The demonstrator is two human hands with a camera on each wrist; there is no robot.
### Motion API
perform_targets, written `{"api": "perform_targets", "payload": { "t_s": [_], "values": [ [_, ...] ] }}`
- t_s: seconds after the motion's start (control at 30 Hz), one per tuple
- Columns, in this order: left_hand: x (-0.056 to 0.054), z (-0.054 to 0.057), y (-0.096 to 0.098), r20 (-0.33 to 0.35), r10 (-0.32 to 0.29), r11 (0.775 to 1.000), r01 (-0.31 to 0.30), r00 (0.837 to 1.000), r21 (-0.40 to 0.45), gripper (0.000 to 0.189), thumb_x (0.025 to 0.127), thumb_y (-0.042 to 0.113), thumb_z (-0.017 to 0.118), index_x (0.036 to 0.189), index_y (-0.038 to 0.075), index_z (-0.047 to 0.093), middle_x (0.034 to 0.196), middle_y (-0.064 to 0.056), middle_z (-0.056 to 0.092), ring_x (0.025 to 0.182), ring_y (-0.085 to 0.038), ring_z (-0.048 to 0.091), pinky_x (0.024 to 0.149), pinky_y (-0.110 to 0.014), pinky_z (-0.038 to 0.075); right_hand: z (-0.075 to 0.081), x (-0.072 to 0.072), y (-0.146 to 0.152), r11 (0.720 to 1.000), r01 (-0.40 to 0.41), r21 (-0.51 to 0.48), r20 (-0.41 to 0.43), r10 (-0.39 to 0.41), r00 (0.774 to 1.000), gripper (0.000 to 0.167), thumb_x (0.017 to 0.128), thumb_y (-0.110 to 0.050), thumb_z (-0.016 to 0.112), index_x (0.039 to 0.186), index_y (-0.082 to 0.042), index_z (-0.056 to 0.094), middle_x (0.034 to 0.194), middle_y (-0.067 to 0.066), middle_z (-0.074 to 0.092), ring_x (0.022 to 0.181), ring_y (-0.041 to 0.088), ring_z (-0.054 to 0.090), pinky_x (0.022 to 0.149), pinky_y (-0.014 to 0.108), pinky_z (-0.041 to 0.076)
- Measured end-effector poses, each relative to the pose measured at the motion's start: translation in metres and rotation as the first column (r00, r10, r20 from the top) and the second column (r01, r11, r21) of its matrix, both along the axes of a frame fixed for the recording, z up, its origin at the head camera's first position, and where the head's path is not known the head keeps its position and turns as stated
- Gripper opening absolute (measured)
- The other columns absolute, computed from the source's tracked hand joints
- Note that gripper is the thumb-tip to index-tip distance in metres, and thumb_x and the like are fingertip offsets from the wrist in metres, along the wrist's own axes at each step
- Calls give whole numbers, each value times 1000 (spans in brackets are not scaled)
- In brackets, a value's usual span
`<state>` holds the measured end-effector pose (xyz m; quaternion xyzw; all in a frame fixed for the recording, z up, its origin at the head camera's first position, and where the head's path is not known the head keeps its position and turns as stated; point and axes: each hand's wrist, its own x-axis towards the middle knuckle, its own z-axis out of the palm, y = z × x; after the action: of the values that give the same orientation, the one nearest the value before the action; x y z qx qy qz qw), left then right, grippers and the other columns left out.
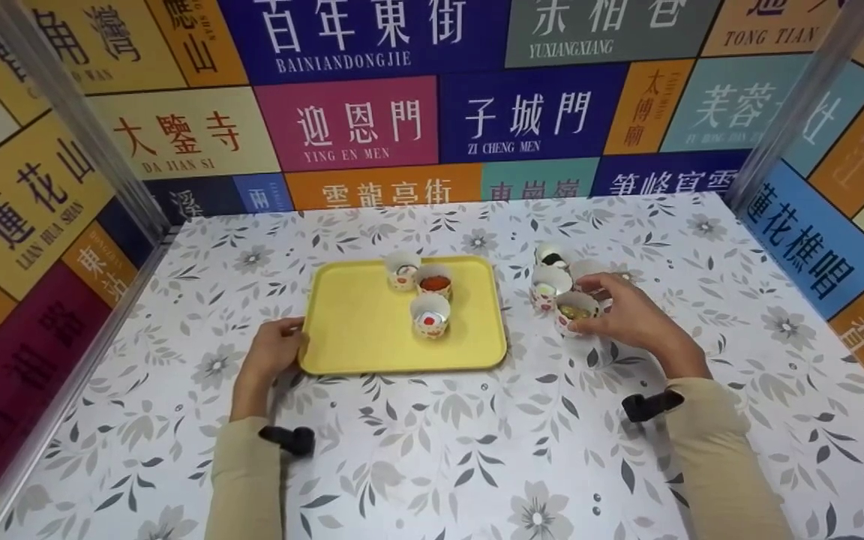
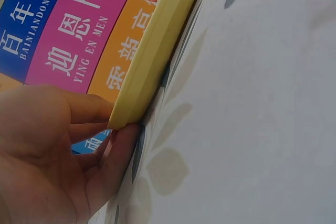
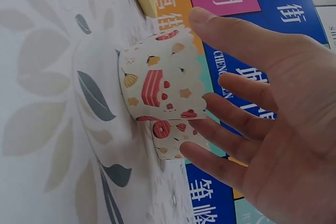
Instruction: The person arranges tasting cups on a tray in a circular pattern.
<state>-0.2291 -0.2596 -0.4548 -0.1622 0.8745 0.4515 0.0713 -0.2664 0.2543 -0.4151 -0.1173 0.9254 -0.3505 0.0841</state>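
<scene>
While L grip [image 1: 273, 351] pinches yel. tray [image 1: 357, 322], R grip [image 1: 638, 319] spread, empty, by scalloped cup [image 3: 163, 80].

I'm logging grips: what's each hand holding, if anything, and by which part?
Left hand: yellow tray, by its near-left corner. Right hand: open beside a cup; no grip visible.

Inside a small booth-like bay, walled in by printed name signs.
Enclosed by a back wall [image 1: 346, 120], a left wall [image 1: 27, 195] and a right wall [image 1: 792, 240], all covered in bright blocks of Chinese names with romanised spellings such as Ying En Men and Zi Cheng Men; marked at the corners by see-through posts [image 1: 91, 120]; filled below by a white tabletop [image 1: 372, 465] with grey leaf-and-flower print. Hard to pin down as shop, office or home.
</scene>
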Motion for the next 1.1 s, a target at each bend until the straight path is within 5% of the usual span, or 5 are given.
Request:
{"api": "perform_targets", "payload": {
  "t_s": [0.3, 0.63, 1.1],
  "values": [
    [2, 0, -2, -23, -15, 997, 17, 1000, 77, 46, 100, 10, 44, 145, 1, 51, 132, -26, 61, 84, -15, 66, 64, -24, 56, -6, -3, -1, 999, 5, 40, -1, -5, 1000, 80, 82, -30, 82, 148, -7, 43, 142, 24, 50, 132, 43, 46, 109, 59, 37],
    [3, 0, -1, -15, -13, 999, 13, 1000, 35, 46, 100, 12, 45, 144, 1, 52, 131, -25, 62, 84, -14, 66, 64, -24, 55, -8, -4, -6, 995, -37, 90, 63, 32, 998, 87, 84, -33, 81, 153, -6, 35, 151, 29, 40, 139, 49, 37, 113, 63, 32],
    [3, 0, -3, -21, -15, 999, 16, 1000, 48, 46, 99, 11, 46, 144, 0, 53, 130, -25, 62, 83, -15, 65, 63, -23, 54, -10, -4, -7, 990, -15, 138, 118, -1, 993, 88, 85, -34, 79, 156, -9, 33, 152, 30, 40, 136, 47, 43, 109, 61, 37]
  ]
}}
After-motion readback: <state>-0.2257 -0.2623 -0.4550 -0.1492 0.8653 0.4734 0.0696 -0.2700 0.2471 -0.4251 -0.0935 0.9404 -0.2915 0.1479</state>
